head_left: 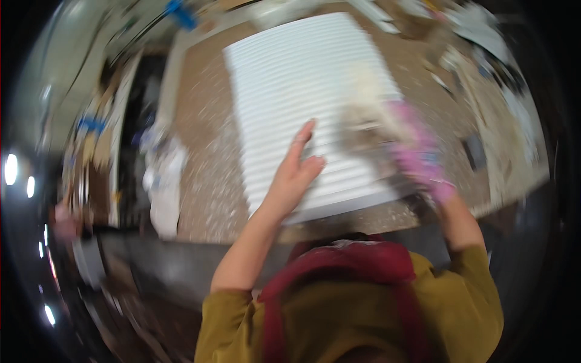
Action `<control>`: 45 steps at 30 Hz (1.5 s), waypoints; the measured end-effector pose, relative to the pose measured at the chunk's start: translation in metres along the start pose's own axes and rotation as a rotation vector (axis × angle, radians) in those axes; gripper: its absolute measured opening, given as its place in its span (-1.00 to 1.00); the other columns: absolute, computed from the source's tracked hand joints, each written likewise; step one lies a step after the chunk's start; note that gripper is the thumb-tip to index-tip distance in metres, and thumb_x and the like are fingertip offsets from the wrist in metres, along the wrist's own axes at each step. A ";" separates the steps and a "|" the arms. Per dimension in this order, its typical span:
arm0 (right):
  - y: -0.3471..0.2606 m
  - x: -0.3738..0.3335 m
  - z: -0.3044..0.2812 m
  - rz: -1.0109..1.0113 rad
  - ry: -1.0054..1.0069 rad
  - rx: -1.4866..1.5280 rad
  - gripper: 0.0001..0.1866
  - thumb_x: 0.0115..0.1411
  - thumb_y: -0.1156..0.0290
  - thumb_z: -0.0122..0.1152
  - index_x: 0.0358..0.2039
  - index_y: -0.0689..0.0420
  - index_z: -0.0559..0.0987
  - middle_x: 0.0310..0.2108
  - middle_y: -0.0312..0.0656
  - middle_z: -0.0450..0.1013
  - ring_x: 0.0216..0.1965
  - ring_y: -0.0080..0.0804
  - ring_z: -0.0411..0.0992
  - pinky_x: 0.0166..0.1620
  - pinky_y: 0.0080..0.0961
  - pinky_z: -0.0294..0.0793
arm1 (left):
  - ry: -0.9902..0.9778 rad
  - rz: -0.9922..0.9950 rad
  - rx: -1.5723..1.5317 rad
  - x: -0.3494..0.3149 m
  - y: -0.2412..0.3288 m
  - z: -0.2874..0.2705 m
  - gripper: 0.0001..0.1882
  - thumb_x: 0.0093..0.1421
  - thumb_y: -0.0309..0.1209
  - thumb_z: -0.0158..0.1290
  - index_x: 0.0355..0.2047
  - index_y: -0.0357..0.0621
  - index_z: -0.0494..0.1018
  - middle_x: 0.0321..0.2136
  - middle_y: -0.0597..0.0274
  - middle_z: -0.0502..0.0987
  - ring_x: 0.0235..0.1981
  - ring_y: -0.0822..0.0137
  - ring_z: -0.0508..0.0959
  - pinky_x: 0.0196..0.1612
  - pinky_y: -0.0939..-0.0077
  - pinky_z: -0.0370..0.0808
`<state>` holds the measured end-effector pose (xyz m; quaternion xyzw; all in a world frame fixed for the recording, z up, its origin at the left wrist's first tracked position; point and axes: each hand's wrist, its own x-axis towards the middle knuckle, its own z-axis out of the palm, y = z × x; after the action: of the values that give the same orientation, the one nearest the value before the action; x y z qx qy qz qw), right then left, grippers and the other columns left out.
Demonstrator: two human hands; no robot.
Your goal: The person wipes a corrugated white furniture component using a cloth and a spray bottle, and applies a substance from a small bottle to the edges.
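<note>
A white ribbed panel (290, 72) lies on a brown work table (206, 121) in front of me. My left hand (296, 169) is bare and over the near left part of the panel, thumb and fingers apart, with nothing in it. In a pink glove, my right hand (420, 151) is at the panel's right edge, smeared by motion. Its fingers are round a cream-coloured, soft-looking thing (366, 112) that spreads over the ribs. Blur hides whether this is a rag or a wide brush, and whether it touches the panel.
White flecks cover the brown tabletop. A crumpled white plastic bag (164, 187) hangs at its left edge. To the right are a small dark block (474, 152) and a beige strip of material (505, 145). White strips (376, 16) lie at the far side.
</note>
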<state>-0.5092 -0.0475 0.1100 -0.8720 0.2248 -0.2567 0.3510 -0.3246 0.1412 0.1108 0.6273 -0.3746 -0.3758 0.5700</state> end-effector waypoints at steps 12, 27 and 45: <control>0.125 -0.025 -0.100 0.091 -0.189 -1.063 -0.47 0.28 0.22 0.02 0.22 0.14 0.33 0.19 0.02 0.28 0.23 -0.04 0.21 0.29 -0.24 0.12 | 1.038 -0.131 -0.054 -0.170 -0.058 -0.191 -0.82 0.30 -0.35 -0.01 -0.17 -0.15 0.49 -0.39 0.43 0.50 -0.37 0.59 0.43 -0.30 0.73 0.34; -0.170 0.193 0.410 -0.538 -0.508 -0.249 -0.60 0.19 0.31 0.07 0.07 -0.03 0.46 0.03 -0.16 0.44 0.05 -0.13 0.40 0.10 -0.22 0.39 | 0.681 0.152 1.038 -0.158 -0.080 -0.442 -0.75 0.06 -0.45 0.18 -0.21 -0.17 0.55 -0.35 0.11 0.49 -0.35 0.14 0.52 -0.26 0.38 0.44; -0.179 0.191 0.433 0.410 -0.973 0.949 -0.68 0.33 0.21 0.03 -0.02 0.14 0.46 -0.16 -0.24 0.48 -0.14 -0.45 0.48 -0.08 -0.47 0.53 | 0.458 0.086 0.957 -0.150 -0.083 -0.490 -0.86 0.07 -0.44 0.16 -0.39 -0.27 0.55 -0.39 0.10 0.49 -0.33 0.13 0.52 -0.25 0.39 0.42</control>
<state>-0.0624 0.1751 0.0265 -0.5809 0.0658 0.1628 0.7948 0.0533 0.4944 0.0682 0.8674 -0.3954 0.0076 0.3020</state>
